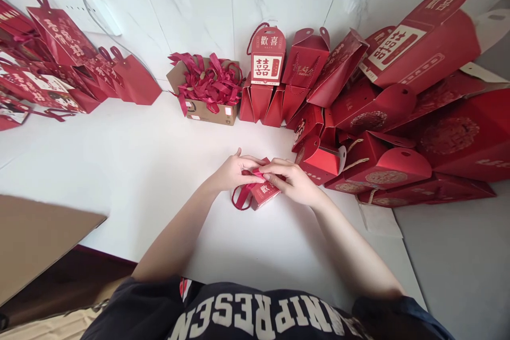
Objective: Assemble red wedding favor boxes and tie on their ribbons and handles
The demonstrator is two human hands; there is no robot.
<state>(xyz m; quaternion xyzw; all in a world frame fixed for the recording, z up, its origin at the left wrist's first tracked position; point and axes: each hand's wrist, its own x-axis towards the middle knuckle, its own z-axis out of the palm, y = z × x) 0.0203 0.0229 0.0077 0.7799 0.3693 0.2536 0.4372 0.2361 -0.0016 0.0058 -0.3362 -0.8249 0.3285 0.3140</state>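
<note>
A small red gift box (266, 195) with pale printed characters lies on the white table, a dark red cord loop (239, 203) sticking out at its left end. Just over the box, a bright red ribbon (258, 172) runs between my two hands. My left hand (235, 171) reaches in from the left, its fingers closed on the ribbon and its thumb side partly over the box. From the right, my right hand (294, 181) pinches the ribbon between thumb and forefinger. The fingers hide much of the box's top and part of the ribbon.
At the back, a cardboard box (211, 112) is heaped with red ribbons (209, 82). Red gift boxes (268, 58) stand beside it, and many larger ones (398, 159) crowd the right. Red gift bags (137, 79) line the left. A brown cardboard flap (43, 239) juts in at lower left.
</note>
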